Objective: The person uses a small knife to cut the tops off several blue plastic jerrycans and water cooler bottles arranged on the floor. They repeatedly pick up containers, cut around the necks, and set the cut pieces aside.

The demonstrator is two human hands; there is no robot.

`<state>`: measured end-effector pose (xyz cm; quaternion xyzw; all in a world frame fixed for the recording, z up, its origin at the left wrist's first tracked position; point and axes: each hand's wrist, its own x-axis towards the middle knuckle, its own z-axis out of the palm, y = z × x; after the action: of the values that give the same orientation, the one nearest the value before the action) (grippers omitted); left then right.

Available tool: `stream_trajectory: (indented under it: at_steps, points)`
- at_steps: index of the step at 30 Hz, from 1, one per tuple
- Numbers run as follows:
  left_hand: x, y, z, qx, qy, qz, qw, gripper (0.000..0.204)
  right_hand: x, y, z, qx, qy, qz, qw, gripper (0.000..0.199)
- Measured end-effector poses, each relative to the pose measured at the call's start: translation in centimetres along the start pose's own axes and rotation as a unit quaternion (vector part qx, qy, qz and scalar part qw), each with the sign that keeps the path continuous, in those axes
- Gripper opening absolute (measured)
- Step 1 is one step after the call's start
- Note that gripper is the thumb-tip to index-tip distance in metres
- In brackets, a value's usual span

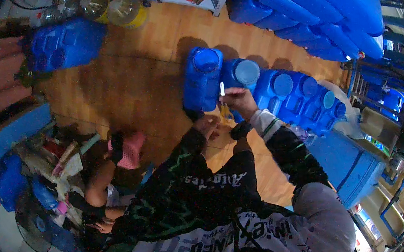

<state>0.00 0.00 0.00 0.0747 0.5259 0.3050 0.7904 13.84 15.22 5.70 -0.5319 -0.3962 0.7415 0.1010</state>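
My right hand [241, 101] is closed in a pinch on a small white stick-like piece [222, 88], too small to name. A yellow strip [226, 112] hangs just below those fingers. Beside it, lower and to the left, is my left hand [206, 124], fingers loosely stretched out and holding nothing I can see. Right ahead of both hands stands a blue water jug [201, 82] on the floor. A second blue jug with a round pale-blue cap [247, 71] is close to my right hand.
Several capped blue jugs [304, 87] continue the row rightward, toward a large blue container [353, 167]. Stacked blue jugs [318, 3] fill the upper right. More jugs [69, 44] lie far left on the wooden floor [134, 79]. Another person's hand [105, 225] and a pink basket [132, 150] are at left.
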Motion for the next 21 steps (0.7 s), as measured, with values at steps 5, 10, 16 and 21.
stream_trajectory:
  at_steps: [5,10,16,21]
  points:
    - [3.3,6.2,-0.6,0.184,0.045,0.052,0.981,0.031,4.2,1.2,1.6,0.164,0.079,-0.030,0.983,0.034]
    - [7.2,6.5,-3.5,0.169,0.048,0.039,0.984,0.036,6.0,3.6,1.9,0.092,0.041,-0.049,0.994,0.073]
    - [11.4,7.3,-6.6,0.236,0.018,0.081,0.968,0.046,10.4,3.3,-2.0,-0.330,-0.018,-0.189,0.925,0.052]
    - [15.7,7.6,-7.3,0.318,0.037,0.035,0.947,0.037,13.6,3.3,-0.8,-0.532,0.063,-0.231,0.812,0.045]
